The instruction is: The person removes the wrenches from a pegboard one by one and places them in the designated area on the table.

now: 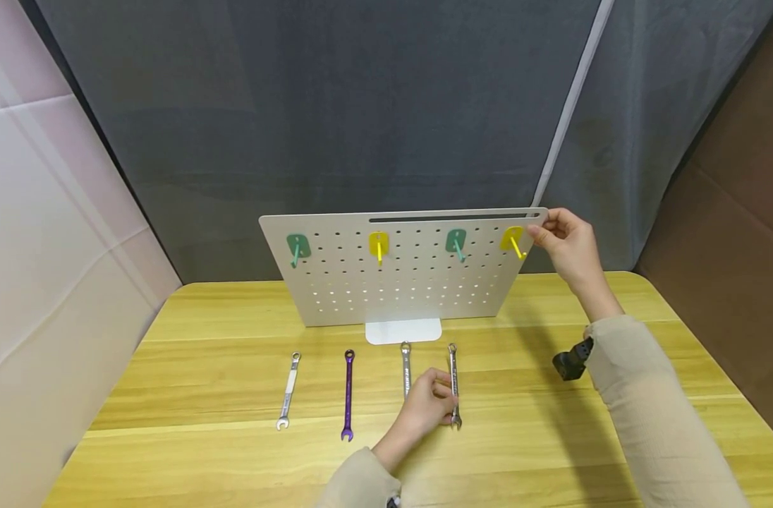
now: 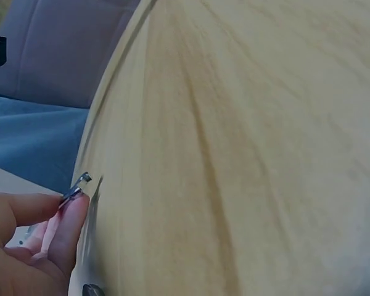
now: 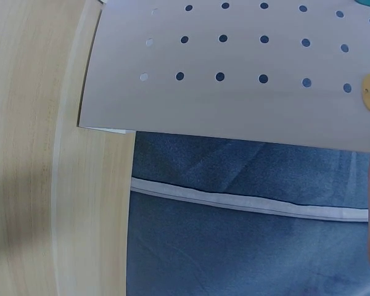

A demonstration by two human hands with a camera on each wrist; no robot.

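Observation:
My left hand point(image 1: 424, 401) pinches the rightmost silver wrench point(image 1: 453, 374) between thumb and fingers, near its lower half. In the left wrist view, the open end of this wrench point(image 2: 77, 187) sticks out past the fingertips. At the upper right corner of a white pegboard point(image 1: 404, 300), my right hand point(image 1: 573, 250) grips the edge, thumb in front beside a yellow hook point(image 1: 512, 240). Partly behind the left hand lies another silver wrench point(image 1: 406, 367). Further left on the table are a purple wrench point(image 1: 348, 395) and a silver wrench point(image 1: 288, 390).
The pegboard stands on a white foot point(image 1: 403, 331) on the wooden table point(image 1: 202, 381). Along its upper part sit another yellow hook point(image 1: 379, 244), a left green hook point(image 1: 298, 247) and a right green hook point(image 1: 455, 241). A dark grey curtain point(image 1: 361, 106) hangs behind.

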